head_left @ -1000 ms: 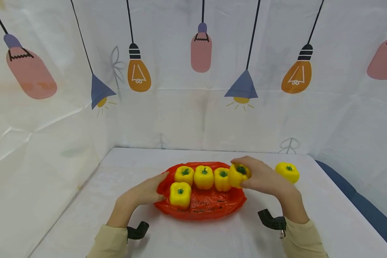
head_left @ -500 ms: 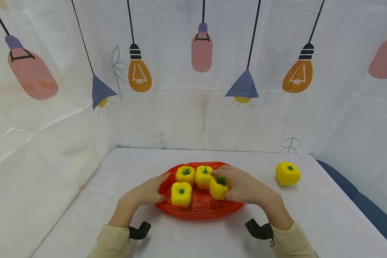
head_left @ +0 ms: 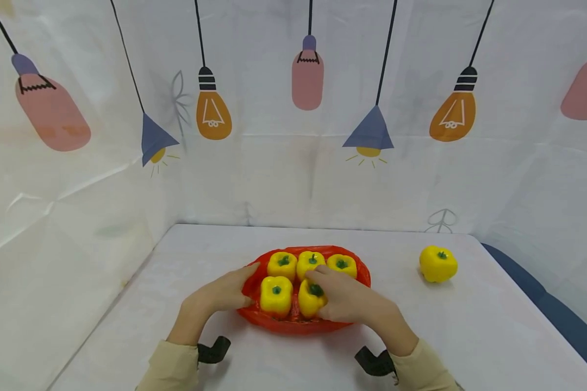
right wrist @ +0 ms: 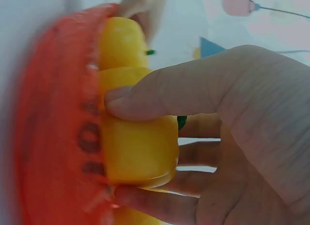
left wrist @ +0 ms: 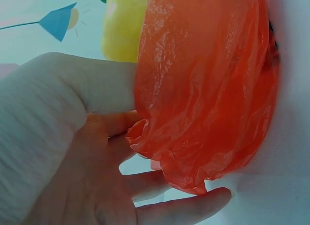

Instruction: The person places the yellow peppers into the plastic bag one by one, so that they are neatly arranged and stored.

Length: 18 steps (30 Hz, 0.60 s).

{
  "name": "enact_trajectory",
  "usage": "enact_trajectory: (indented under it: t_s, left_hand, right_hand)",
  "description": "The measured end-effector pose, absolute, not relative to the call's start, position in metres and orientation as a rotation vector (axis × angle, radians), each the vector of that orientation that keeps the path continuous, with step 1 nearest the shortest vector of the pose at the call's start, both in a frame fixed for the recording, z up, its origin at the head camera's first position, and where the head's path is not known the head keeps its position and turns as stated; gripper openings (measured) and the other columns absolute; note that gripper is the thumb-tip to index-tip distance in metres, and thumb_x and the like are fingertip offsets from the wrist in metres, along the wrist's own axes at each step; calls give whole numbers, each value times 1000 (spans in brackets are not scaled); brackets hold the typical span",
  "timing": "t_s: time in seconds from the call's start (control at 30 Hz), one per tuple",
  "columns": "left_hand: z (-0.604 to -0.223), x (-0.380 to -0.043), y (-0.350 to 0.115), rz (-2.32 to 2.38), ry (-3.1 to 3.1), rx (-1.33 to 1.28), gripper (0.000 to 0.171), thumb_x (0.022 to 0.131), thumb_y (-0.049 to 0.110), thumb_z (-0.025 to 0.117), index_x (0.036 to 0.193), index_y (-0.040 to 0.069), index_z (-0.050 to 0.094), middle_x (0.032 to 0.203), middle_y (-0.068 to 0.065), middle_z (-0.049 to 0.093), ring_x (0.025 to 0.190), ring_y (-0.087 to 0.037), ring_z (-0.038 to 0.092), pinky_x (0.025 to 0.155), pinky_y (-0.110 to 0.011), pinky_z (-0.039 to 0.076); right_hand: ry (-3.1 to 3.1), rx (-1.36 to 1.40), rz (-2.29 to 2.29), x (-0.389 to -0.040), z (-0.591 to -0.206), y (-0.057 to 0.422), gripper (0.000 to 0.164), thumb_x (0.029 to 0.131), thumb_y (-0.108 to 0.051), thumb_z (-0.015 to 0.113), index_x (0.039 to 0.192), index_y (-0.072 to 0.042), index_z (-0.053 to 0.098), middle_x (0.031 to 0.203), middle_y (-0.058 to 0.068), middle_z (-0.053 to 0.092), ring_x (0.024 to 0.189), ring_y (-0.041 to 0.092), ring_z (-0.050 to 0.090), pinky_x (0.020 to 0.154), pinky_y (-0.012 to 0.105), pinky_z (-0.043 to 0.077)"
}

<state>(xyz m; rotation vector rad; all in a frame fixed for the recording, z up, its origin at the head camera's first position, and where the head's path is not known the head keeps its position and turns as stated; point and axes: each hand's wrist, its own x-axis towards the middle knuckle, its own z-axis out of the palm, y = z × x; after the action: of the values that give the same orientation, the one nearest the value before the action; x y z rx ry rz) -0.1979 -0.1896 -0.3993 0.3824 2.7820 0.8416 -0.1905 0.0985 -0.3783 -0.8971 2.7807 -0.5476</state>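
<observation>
My right hand (head_left: 347, 297) holds a yellow bell pepper (head_left: 308, 303) low in the front of a shallow oval red plastic-lined container (head_left: 283, 327). In the right wrist view the thumb (right wrist: 133, 103) lies across the side of this pepper (right wrist: 140, 147), with the fingers around its other side. At the container's left edge, my left hand (head_left: 221, 293) grips the rim, its thumb over the edge and its fingers along the outside of the red plastic (left wrist: 208, 99). Another bell pepper (head_left: 276, 296) sits just left of the held one, and three more, such as the middle one (head_left: 310, 262), form the back row.
A single yellow bell pepper (head_left: 437, 264) lies on the white table (head_left: 396, 358) to the right of the container. A white sheet (head_left: 274, 179) printed with lamps hangs behind the table. Something dark blue (head_left: 538, 293) stands beyond the right edge.
My right hand has placed one bell pepper at the back right and moved left and toward me with another, into the front of the container. The left hand has stayed at the rim.
</observation>
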Motion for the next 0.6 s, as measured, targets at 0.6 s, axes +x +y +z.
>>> enact_trajectory:
  t_s: [0.6]
  left_hand:
    - [-401, -198, -191, 802, 2790, 395, 80, 83, 15, 73, 154, 9, 36, 155, -4, 44, 142, -27, 43, 115, -56, 38]
  right_hand:
    - [2844, -878, -326, -183, -383, 91, 65, 84, -37, 76, 143, -28, 51, 142, -4, 54, 111, 17, 60, 101, 46, 54]
